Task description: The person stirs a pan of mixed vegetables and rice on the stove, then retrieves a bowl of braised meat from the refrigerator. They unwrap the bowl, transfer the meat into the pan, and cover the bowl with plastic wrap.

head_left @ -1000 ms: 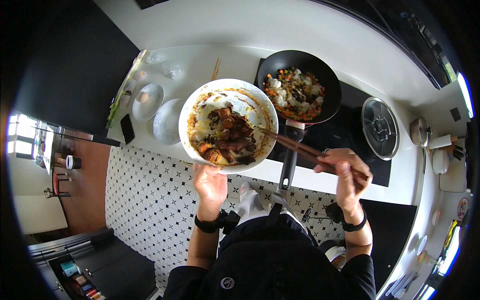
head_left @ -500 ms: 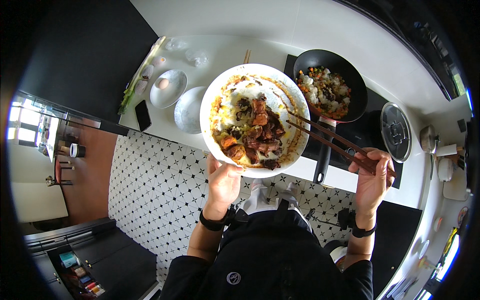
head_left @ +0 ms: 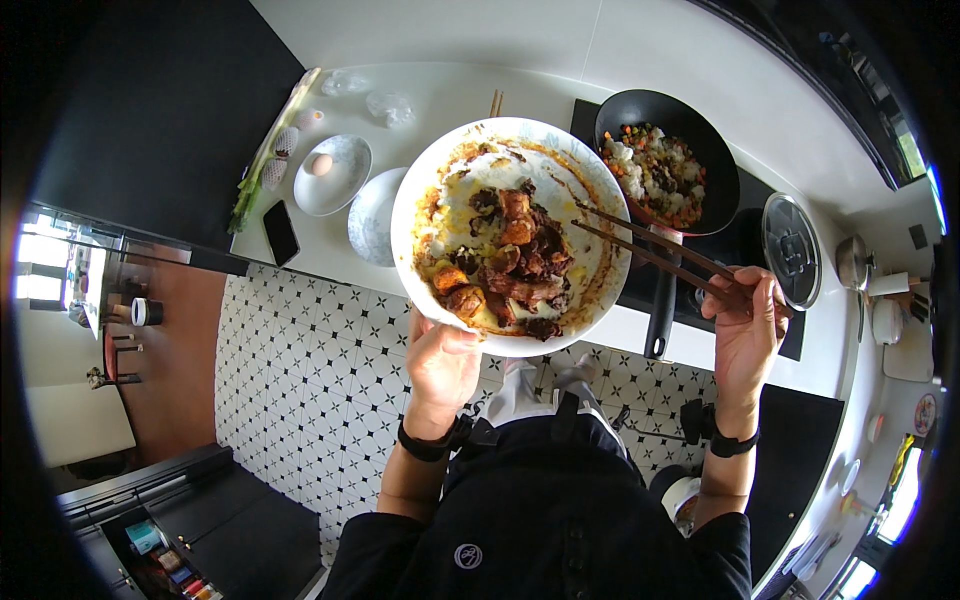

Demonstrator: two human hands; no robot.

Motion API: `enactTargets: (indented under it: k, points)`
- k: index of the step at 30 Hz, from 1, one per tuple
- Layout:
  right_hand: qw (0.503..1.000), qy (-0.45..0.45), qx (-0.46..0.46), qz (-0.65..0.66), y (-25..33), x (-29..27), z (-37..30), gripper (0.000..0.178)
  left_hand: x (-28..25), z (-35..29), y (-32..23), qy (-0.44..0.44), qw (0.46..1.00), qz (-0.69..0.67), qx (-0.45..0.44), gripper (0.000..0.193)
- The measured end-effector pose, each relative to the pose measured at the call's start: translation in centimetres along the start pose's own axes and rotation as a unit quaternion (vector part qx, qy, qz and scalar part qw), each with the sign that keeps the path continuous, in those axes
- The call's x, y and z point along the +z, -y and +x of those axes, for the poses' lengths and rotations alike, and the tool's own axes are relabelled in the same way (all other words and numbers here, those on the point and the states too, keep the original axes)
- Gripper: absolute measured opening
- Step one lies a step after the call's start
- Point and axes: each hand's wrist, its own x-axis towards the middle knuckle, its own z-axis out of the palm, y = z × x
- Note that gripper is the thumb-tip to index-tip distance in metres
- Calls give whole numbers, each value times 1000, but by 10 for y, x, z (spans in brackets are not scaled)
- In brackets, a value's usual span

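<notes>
My left hand grips the near rim of a large white plate, thumb on top, holding it up over the counter's front edge. On the plate lie chunks of dark braised meat among brown sauce stains and whitish grease. A pair of dark wooden chopsticks is held in my right hand; their tips, slightly apart, reach over the plate's right side, with nothing between them. Behind and to the right, a black frying pan on the stove holds rice mixed with diced vegetables.
A glass lid sits right of the pan, whose handle points toward me. Left on the counter are a bowl with an egg, another bowl, a phone, a green onion and crumpled plastic.
The plate appears slightly larger, so it seems a little closer to me. My right hand and the chopsticks have barely shifted; the view has moved a little.
</notes>
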Motion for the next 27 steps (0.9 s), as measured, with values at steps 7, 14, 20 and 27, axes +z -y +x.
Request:
enactTargets:
  k: [7, 14, 20, 27]
  points:
    - [999, 32, -27, 10, -5, -18, 0, 30, 0, -1, 13, -29, 999, -32, -2, 61]
    - [999, 32, -16, 10, -6, -31, 7, 30, 0, 9, 20, -12, 1000, -19, 8, 65]
    - [999, 41, -4, 15, -10, -40, 19, 29, -6, 18, 27, 11, 1000, -3, 20, 73]
    - [998, 60, -5, 24, -2, -59, 25, 29, -11, 21, 40, -7, 1000, 16, 13, 73]
